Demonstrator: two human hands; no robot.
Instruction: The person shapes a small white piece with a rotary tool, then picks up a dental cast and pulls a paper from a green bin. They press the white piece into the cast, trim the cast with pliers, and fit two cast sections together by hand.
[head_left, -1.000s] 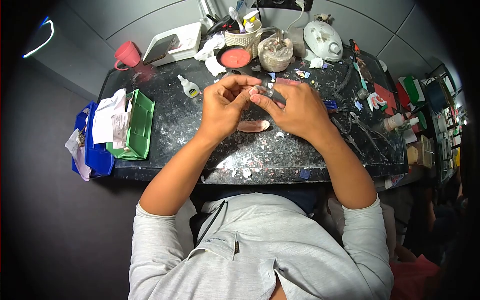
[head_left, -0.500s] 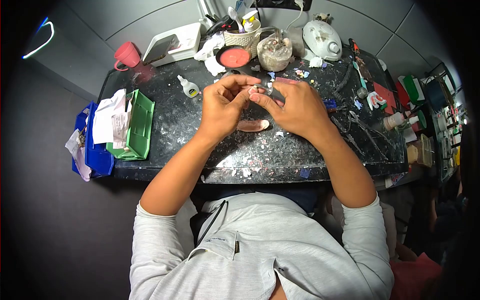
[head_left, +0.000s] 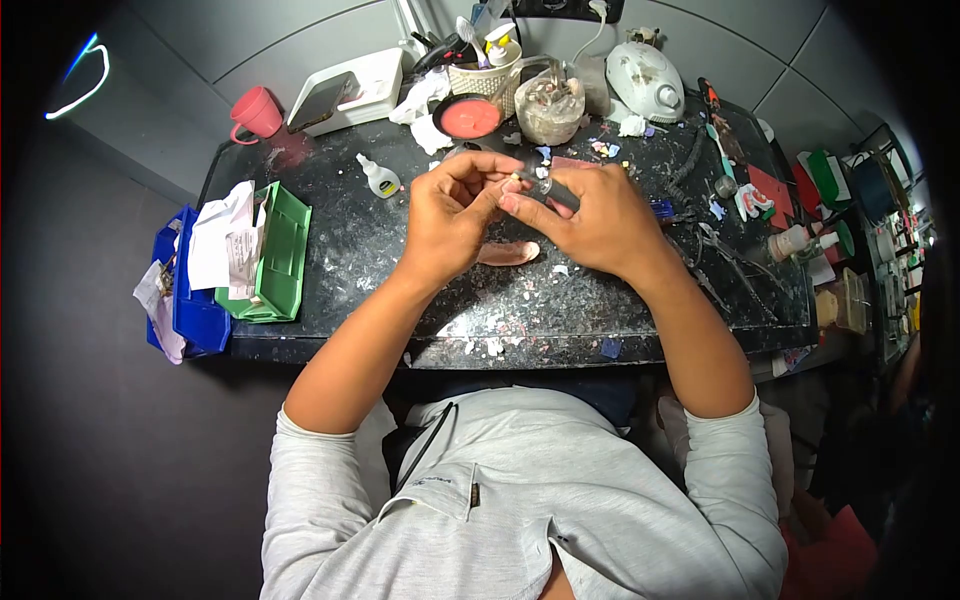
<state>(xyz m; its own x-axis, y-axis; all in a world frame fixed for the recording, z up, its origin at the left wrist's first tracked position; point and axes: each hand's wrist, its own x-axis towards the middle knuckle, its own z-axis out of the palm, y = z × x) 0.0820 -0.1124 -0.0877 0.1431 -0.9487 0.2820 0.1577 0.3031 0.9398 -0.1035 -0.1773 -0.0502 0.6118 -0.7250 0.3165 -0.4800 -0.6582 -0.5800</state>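
My left hand (head_left: 443, 222) pinches a small whitish, tooth-like piece (head_left: 514, 179) between thumb and fingertips; most of it is hidden. Closed round a dark handpiece with a metal nose (head_left: 540, 182), my right hand (head_left: 606, 218) brings the tool's tip right up to that piece. Both thumbs meet close together over the bench. Just below the hands lies a pinkish, curved piece with a pale end (head_left: 508, 253) on the speckled black worktop (head_left: 370, 275). A small white dropper bottle (head_left: 380, 177) stands left of my left hand.
At the left edge are a green bin (head_left: 288, 250) with papers and a blue bin (head_left: 200, 325). Along the back stand a pink mug (head_left: 256, 113), a white tray (head_left: 375, 105), a red-filled bowl (head_left: 470, 118) and a white machine (head_left: 645, 80). A dental model (head_left: 752, 201) lies at right.
The hands stay in nearly the same place. The handpiece and the small piece have shifted slightly against each other, and the view has moved a little.
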